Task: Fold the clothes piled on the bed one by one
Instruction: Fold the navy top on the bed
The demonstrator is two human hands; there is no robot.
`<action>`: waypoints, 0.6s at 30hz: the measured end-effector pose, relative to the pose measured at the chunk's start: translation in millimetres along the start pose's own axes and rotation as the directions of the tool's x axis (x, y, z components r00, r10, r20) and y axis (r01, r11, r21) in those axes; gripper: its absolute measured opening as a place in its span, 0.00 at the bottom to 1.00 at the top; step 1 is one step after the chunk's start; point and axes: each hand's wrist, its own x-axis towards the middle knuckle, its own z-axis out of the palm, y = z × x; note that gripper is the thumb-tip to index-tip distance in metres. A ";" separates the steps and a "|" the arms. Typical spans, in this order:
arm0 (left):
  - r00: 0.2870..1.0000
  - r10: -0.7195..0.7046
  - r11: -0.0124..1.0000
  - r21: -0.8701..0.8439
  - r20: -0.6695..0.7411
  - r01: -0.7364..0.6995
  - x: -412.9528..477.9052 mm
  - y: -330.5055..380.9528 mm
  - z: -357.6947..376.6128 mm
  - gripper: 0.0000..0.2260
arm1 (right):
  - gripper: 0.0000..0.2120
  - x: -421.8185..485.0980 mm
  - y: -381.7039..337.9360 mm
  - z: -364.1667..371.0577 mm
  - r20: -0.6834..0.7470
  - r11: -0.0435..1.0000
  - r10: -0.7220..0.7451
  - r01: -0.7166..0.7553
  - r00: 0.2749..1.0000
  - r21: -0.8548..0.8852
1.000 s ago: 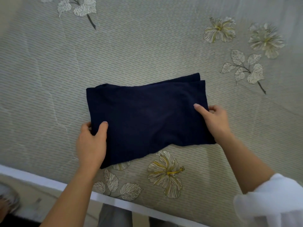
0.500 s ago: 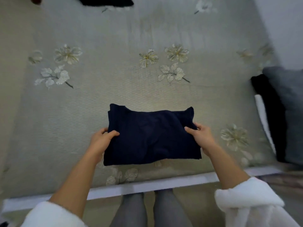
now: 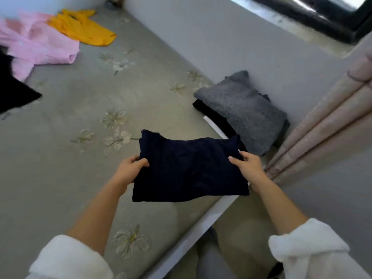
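While left hand [image 3: 128,170], right hand [image 3: 249,168] pinch ends | navy garment [image 3: 189,170] (folded) | long axis crosswise

No words, numbers, labels or signs can be read here. The folded navy garment [image 3: 189,168] shows only plain dark cloth. The picture is a bit blurry, so a tiny tag on it might be too small to tell.
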 end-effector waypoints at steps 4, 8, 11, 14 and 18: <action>0.994 0.071 0.990 0.119 0.086 -0.081 49.3 73.6 75.9 0.09 | 0.08 48.2 -7.0 -68.7 -0.102 0.998 -0.006 0.012 0.995 0.063; 0.986 0.135 0.978 0.144 0.097 -0.148 94.8 136.8 157.0 0.07 | 0.07 102.1 -13.5 -123.9 -0.142 0.996 -0.038 0.048 0.989 0.071; 0.983 0.167 0.967 0.180 0.074 -0.178 130.9 186.6 206.7 0.06 | 0.06 145.4 -21.7 -161.9 -0.189 0.990 -0.042 0.066 0.981 0.123; 0.975 0.222 0.947 0.231 0.031 -0.223 162.2 240.5 236.6 0.08 | 0.10 180.5 -35.6 -185.2 -0.227 0.979 -0.069 0.110 0.971 0.173; 0.940 0.341 0.876 0.365 -0.010 -0.314 205.4 312.5 266.5 0.08 | 0.09 223.2 -43.4 -199.8 -0.278 0.959 -0.052 0.126 0.959 0.256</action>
